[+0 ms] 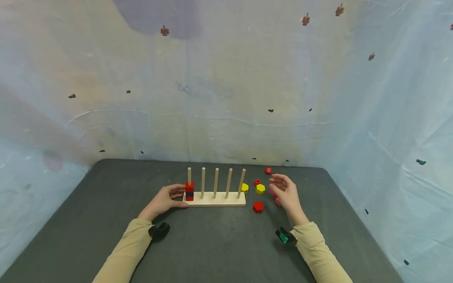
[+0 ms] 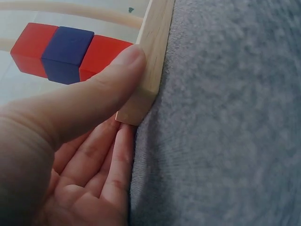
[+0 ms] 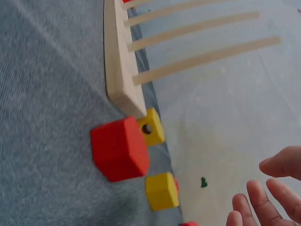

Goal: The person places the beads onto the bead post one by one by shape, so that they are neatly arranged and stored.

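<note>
Three blocks (image 1: 190, 191) on one peg (image 1: 189, 175), end of rack (image 1: 216, 199) in left grip (image 1: 165, 199), right grip (image 1: 288, 195) wide

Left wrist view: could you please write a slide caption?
A left hand holds one end of a wooden peg board, where red, blue and red blocks sit threaded on a peg.
</note>
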Demonstrator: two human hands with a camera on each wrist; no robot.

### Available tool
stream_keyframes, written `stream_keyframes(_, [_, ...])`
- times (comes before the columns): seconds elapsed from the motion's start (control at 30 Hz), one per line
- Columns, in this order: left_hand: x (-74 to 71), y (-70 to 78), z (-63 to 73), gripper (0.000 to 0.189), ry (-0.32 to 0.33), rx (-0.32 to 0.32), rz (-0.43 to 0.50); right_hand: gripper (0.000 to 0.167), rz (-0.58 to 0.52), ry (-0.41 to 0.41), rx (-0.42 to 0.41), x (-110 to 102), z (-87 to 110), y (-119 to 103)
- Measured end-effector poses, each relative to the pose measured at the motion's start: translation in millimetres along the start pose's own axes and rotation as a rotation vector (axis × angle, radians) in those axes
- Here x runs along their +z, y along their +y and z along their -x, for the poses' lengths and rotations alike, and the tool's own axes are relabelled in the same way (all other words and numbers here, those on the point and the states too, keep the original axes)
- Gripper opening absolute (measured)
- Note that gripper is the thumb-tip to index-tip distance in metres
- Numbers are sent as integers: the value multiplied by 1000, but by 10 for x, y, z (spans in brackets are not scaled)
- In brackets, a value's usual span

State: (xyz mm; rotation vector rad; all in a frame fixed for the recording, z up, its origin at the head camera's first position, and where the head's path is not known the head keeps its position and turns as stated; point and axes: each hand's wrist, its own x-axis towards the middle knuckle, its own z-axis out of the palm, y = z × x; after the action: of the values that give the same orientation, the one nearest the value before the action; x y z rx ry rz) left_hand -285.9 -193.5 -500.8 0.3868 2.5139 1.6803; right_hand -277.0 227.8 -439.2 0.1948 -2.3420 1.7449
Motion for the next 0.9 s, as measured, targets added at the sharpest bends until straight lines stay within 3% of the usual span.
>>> stream_keyframes(0.23, [30,-29,5,71,11,6,16,32,44,-11,31,30,-57,189])
stream_keyframes(0.37, [37,85,58,70,20,-8,5,34,94,-48,16,91,-92,275])
stream_keyframes(0.47, [34,87,51,70,24,-23,0,36,142,-71,-9,130,-128,303])
stream_keyframes(0.57, [29,-22,1,72,27,-31,9,39,210,-90,-30,155,-168,318])
stream_keyframes(0.9, [21,-8,25,71,20,6,16,41,415,-149,-62,206,-247,343])
